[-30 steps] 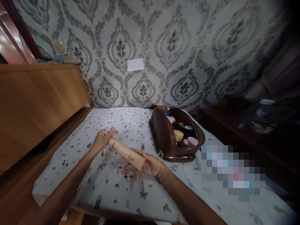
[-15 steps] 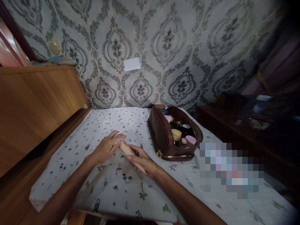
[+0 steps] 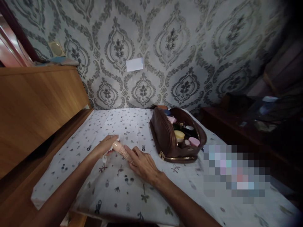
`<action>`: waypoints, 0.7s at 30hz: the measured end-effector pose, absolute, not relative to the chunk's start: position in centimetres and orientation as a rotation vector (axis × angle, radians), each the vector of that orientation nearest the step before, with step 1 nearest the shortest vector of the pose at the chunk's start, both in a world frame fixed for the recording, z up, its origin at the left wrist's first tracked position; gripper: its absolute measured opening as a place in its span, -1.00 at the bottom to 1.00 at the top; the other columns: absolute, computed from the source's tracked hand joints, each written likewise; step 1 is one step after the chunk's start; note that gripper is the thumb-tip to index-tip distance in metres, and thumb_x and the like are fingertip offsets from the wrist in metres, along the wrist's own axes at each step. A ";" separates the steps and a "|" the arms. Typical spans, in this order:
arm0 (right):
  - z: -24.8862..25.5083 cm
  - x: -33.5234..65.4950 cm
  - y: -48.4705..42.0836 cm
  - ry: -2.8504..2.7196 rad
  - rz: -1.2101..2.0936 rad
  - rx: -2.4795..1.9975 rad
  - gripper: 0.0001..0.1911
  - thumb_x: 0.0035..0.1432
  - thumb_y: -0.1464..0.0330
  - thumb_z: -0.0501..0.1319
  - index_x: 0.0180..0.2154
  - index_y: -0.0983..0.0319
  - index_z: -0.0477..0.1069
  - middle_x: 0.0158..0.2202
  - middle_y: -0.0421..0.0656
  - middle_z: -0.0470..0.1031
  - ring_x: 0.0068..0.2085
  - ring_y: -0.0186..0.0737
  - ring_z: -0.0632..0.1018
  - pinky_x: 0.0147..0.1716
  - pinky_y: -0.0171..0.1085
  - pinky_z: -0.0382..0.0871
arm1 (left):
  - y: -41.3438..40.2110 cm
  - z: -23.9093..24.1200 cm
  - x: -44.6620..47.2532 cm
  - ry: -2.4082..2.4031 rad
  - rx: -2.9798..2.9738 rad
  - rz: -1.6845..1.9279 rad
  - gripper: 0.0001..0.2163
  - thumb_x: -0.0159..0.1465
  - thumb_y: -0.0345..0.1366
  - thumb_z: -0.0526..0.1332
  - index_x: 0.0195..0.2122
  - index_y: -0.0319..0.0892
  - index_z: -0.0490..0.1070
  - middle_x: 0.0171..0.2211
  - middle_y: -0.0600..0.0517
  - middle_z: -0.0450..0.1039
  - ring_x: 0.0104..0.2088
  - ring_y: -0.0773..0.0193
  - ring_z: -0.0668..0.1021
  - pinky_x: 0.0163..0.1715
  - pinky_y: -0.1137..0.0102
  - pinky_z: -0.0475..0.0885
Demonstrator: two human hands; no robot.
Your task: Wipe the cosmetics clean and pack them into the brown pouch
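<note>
A beige cosmetic tube (image 3: 120,149) lies slanted low over the patterned white sheet (image 3: 132,126). My right hand (image 3: 142,164) is closed over its lower part, palm down. My left hand (image 3: 105,148) is closed at the tube's upper end, with a small white piece, perhaps a tissue (image 3: 104,157), showing under its fingers. To the right, a brown leather cosmetic bag (image 3: 165,135) stands open, with several small jars inside, one with a yellow lid (image 3: 179,135) and one pink (image 3: 194,141).
A wooden headboard or cabinet side (image 3: 35,107) runs along the left. Patterned wallpaper with a white card (image 3: 134,64) stuck on it rises behind the bed. A dark wooden table (image 3: 236,126) with dim clutter stands at the right. A blurred patch covers part of the sheet.
The tube has come down from mid-air to just over the sheet. My right hand turned from palm-up under the tube to palm-down over it. My left hand stayed at its upper end.
</note>
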State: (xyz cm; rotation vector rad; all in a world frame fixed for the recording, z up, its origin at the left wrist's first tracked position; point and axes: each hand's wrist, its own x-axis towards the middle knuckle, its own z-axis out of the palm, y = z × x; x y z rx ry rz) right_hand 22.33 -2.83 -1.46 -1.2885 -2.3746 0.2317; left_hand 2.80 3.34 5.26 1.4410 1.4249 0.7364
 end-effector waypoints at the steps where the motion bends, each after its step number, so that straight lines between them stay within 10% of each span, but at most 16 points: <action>1: -1.6 22.3 -2.8 -2.345 0.272 -1.269 -0.28 0.22 0.39 0.15 0.36 0.09 -0.02 -0.03 -0.01 0.39 -0.26 -0.13 0.53 -0.27 -0.17 0.42 | 3.2 5.1 2.9 1.421 1.406 0.750 -0.59 0.19 0.13 0.11 -0.50 -0.15 0.35 -0.80 0.17 0.15 -0.83 0.41 0.10 -0.81 0.48 -0.07; 8: -2.0 21.7 -2.5 -1.770 0.943 -0.840 -0.38 0.13 0.38 0.23 0.23 0.15 0.21 0.12 -0.06 0.42 0.05 -0.08 0.46 0.04 -0.11 0.34 | 1.6 3.7 4.3 1.436 1.417 1.103 -0.50 0.23 0.25 -0.02 -0.48 -0.12 0.26 -0.68 0.16 0.16 -0.68 0.35 0.26 -0.70 0.47 0.15; 15: -0.7 21.4 -2.5 -1.248 1.625 -0.797 -0.46 -0.04 0.21 0.35 0.02 0.17 0.40 -0.40 -0.26 0.44 -0.57 -0.40 0.33 -0.62 -0.39 0.24 | 0.7 3.8 3.5 1.343 1.937 1.122 -0.62 0.31 0.03 0.07 -0.08 -0.15 0.42 -0.56 0.14 0.33 -0.53 0.27 0.38 -0.44 0.43 0.27; 21: 0.8 22.8 -2.5 -1.224 1.936 -0.751 -0.53 -0.13 0.20 0.39 -0.14 0.22 0.44 -0.47 -0.27 0.47 -0.64 -0.46 0.31 -0.72 -0.46 0.09 | 2.0 5.3 1.7 1.150 1.765 0.807 -0.46 0.26 0.22 0.00 -0.43 -0.16 0.45 -0.67 0.11 0.23 -0.63 0.32 0.28 -0.60 0.45 0.19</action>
